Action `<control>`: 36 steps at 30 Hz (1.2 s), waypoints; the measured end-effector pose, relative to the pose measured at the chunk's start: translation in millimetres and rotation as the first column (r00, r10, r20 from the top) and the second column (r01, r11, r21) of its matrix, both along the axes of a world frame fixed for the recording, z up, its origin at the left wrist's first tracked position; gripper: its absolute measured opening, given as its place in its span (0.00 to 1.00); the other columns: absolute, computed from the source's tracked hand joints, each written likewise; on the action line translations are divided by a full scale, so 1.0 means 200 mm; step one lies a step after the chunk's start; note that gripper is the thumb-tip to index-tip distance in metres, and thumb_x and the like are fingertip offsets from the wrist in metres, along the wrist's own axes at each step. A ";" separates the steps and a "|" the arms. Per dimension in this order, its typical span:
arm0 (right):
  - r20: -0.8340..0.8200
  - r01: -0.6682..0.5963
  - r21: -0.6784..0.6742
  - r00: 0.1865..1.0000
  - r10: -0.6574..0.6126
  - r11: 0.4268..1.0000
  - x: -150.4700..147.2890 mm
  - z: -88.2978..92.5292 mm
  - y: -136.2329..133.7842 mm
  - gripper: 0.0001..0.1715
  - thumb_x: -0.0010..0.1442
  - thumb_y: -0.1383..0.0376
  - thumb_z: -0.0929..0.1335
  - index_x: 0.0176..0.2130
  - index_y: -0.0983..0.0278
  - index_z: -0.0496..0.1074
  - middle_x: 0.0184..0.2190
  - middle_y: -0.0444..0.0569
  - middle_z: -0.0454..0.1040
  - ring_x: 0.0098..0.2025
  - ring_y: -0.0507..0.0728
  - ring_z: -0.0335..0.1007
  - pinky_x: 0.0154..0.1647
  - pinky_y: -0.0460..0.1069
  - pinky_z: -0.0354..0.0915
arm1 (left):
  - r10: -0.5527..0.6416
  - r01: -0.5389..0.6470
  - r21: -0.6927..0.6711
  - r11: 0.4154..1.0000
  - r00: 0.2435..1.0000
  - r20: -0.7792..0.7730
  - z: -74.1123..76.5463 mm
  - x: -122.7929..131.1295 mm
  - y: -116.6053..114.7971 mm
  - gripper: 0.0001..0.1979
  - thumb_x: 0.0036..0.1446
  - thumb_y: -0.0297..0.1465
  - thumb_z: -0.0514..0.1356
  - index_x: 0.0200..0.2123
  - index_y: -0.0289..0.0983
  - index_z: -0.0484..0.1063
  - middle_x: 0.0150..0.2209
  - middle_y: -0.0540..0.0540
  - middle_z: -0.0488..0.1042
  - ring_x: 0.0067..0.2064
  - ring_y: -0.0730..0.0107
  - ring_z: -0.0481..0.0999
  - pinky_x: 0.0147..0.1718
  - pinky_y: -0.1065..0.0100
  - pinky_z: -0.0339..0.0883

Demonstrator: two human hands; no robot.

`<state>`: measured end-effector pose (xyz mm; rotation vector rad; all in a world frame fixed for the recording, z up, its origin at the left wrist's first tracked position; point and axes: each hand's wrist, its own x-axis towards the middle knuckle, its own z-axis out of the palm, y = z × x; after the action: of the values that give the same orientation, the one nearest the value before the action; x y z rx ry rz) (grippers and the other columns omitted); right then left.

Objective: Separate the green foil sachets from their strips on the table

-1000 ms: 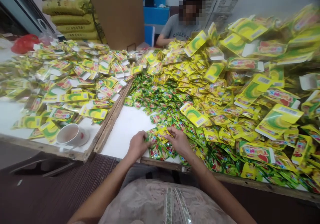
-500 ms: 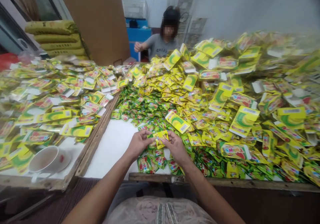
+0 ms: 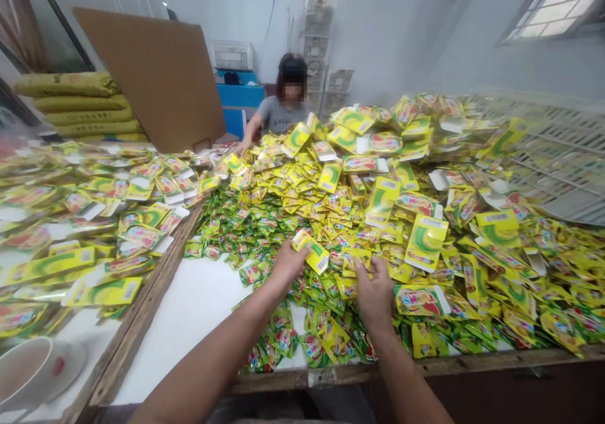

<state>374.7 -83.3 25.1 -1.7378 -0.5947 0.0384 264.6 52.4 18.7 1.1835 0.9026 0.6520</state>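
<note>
Far left there's a white mug (image 3: 66,364) near the front, so I'd keep my elbow well wide of it. Next come the wooden strips (image 3: 142,323) running away from me, a ridge anything dragged across would probably catch on. Right after that is bare white desk (image 3: 189,310), easily my best open room for sliding stuff.

Then my left hand (image 3: 287,269), fingers closed on the near-left edge of a yellow carton (image 3: 314,257) lying on the sachet heap. It should be featherlight and stiffish but easy to dent, so I'd hold it by the long edges and not squash the middle.

Just beside it on the right, my right hand (image 3: 377,295) has thumb and fingers pinching a yellow sachet (image 3: 350,265). Could be more than one layered there, honestly, the background's too busy to say. Probably light, floppy and a bit slick, so a flat pinch near the sealed edge seems best.

Further right it's tight: more cartons (image 3: 425,241) crowd in, and loose sachets reach right up to the front wooden edge (image 3: 472,364), so a careless sweep could spill some.
</note>
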 end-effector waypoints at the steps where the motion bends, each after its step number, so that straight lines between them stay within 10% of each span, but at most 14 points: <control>1: -0.038 -0.041 -0.006 0.998 0.041 0.999 -0.02 -0.02 0.03 0.16 0.53 0.53 0.65 0.35 0.62 0.63 0.30 0.47 0.65 0.35 0.56 0.62 0.37 0.49 0.60 | 0.003 -0.003 -0.018 1.000 1.000 -0.023 0.00 0.00 -0.01 0.26 0.42 0.47 0.64 0.41 0.37 0.67 0.23 0.50 0.71 0.18 0.72 0.69 0.18 0.71 0.60; 12: -0.255 -0.697 0.154 0.657 0.710 0.700 -0.37 -0.08 0.20 0.11 0.54 0.57 0.66 0.34 0.63 0.66 0.32 0.46 0.70 0.36 0.55 0.67 0.40 0.50 0.65 | -0.029 0.063 -0.335 0.940 0.994 0.105 0.02 -0.37 0.02 0.19 0.31 0.32 0.70 0.30 0.32 0.74 0.25 0.44 0.76 0.23 0.67 0.73 0.24 0.68 0.67; 18: -0.225 -0.389 0.163 0.880 0.418 0.907 -0.26 0.02 0.29 0.15 0.50 0.55 0.68 0.34 0.62 0.65 0.32 0.48 0.72 0.38 0.58 0.68 0.41 0.52 0.63 | -0.086 0.086 0.006 0.996 0.996 -0.007 -0.01 -0.65 -0.04 0.21 0.41 0.34 0.68 0.41 0.35 0.74 0.34 0.45 0.78 0.33 0.66 0.75 0.32 0.69 0.67; 28: -0.096 -0.670 -0.165 0.741 0.665 0.723 -0.29 0.06 0.35 0.12 0.48 0.56 0.68 0.29 0.62 0.68 0.29 0.46 0.71 0.35 0.58 0.67 0.35 0.49 0.60 | -0.106 0.107 -0.007 0.994 0.989 0.100 -0.03 -0.77 -0.14 0.24 0.45 0.37 0.66 0.46 0.34 0.73 0.39 0.43 0.78 0.38 0.62 0.75 0.40 0.65 0.67; 36: -0.014 -0.471 -0.018 0.882 0.471 0.882 -0.43 0.01 0.37 0.13 0.50 0.55 0.69 0.28 0.64 0.71 0.26 0.45 0.69 0.26 0.52 0.62 0.28 0.47 0.59 | -0.081 0.096 -0.063 0.993 0.974 0.213 -0.04 -0.74 -0.15 0.24 0.43 0.34 0.68 0.45 0.35 0.73 0.39 0.44 0.78 0.37 0.64 0.76 0.38 0.68 0.66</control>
<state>288.1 -8.4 27.4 -1.5745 -1.0035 0.3966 117.0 22.8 10.2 1.0615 0.6860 0.6533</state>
